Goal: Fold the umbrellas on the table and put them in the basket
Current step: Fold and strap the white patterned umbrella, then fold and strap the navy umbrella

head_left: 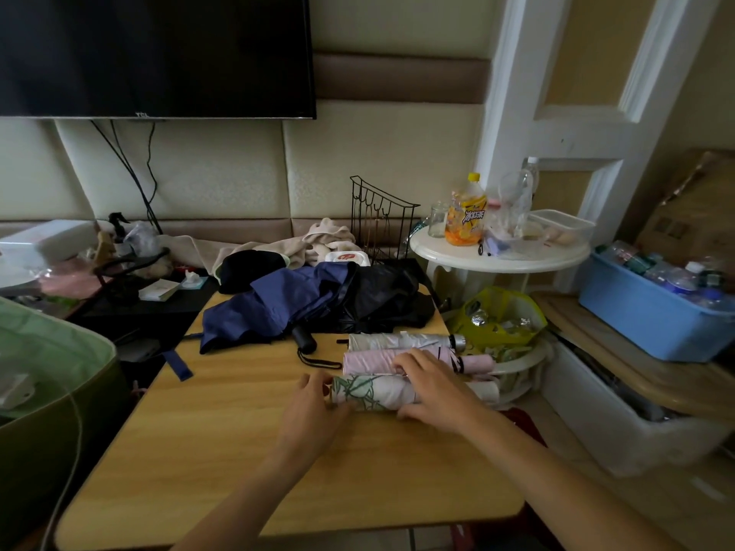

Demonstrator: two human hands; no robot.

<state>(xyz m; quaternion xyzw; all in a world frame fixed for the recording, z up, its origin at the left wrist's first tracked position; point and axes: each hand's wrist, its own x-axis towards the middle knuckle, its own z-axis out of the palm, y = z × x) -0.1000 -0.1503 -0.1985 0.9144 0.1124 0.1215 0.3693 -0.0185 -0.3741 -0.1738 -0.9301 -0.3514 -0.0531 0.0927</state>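
Three rolled umbrellas lie side by side on the right of the wooden table (222, 431). Nearest me is a leaf-print umbrella (370, 393); my left hand (314, 407) holds its left end and my right hand (433, 387) grips its middle from above. Behind it lie a pink umbrella (370, 360) and a pale floral umbrella (397, 340) with a silver cap. An unfolded navy umbrella (274, 304) with a black handle sprawls further back, next to a loose black umbrella (389, 296). A white basket (525, 361) stands just off the table's right edge.
A round white side table (501, 260) with bottles and a jar stands behind the basket. A yellow bag (497, 316) sits in the basket. A blue bin (644, 316) is at right, a wire rack (378, 220) and cloths behind, a green container (51, 375) at left.
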